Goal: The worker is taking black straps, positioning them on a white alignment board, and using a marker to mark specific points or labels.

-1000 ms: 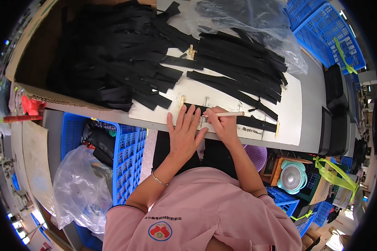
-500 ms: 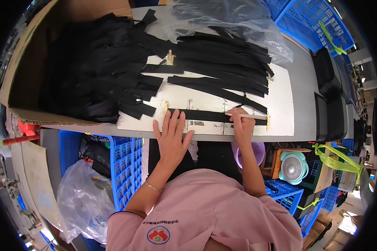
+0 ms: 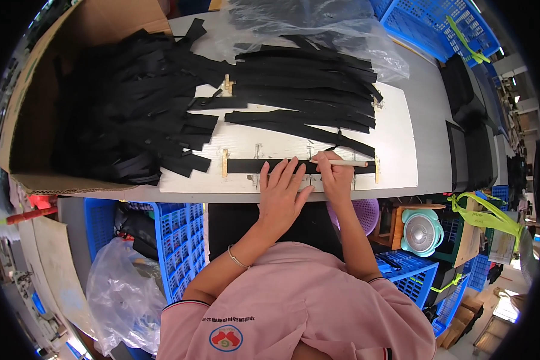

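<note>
A black fabric strip (image 3: 244,166) lies straight across the near part of a white board (image 3: 396,138), between two small tan end pieces. My left hand (image 3: 280,191) rests on the strip's middle with fingers spread, pressing it flat. Close beside it, my right hand (image 3: 336,177) grips a pale pencil-like marking stick (image 3: 351,162), its left end low over the strip near my fingers. Whether the tip touches the fabric I cannot tell. Farther back on the board, several more black strips (image 3: 306,93) lie side by side, some crossing at the front.
A cardboard box (image 3: 27,132) heaped with black strips (image 3: 120,114) stands on the left. Clear plastic sheeting (image 3: 318,24) and a blue crate (image 3: 444,27) are at the back. Below the table edge sit another blue crate (image 3: 183,240), a purple basket (image 3: 366,216) and a teal fan (image 3: 422,233).
My left hand has slid right along the strip, from near its left end to its middle. My right hand has shifted slightly left with the stick.
</note>
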A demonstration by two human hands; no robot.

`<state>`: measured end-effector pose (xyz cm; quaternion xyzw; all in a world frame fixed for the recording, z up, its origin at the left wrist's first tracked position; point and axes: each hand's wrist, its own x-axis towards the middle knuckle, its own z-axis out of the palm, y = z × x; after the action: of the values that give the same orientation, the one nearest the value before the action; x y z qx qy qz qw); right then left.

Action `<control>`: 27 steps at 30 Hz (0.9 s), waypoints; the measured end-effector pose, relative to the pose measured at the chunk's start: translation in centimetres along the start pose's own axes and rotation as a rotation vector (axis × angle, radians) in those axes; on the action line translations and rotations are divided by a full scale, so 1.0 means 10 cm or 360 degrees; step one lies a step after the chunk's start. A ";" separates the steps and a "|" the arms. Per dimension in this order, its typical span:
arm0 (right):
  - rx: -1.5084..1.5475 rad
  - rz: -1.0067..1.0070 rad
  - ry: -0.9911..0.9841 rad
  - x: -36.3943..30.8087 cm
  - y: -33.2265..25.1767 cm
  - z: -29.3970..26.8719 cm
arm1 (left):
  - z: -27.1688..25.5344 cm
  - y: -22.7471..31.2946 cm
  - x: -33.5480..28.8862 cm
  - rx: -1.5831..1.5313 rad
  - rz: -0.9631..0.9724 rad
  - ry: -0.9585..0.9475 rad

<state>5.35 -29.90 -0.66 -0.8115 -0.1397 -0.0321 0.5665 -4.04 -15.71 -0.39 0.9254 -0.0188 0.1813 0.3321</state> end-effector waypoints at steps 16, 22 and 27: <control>0.0009 -0.0232 -0.0053 0.01 0.04 -0.05 | 0.04 -0.01 0.00 0.0161 0.0098 0.0009; -0.0040 -0.0193 -0.0170 -0.04 0.00 -0.18 | 0.05 -0.02 -0.01 0.0236 0.0091 0.0009; 0.0281 0.0101 0.0333 -0.15 0.07 -0.58 | 0.04 -0.03 -0.02 0.0231 0.0090 -0.0053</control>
<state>4.70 -35.83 0.41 -0.7547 -0.0563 -0.0863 0.6479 -4.02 -15.78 -0.92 0.9490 -0.0371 0.1760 0.2587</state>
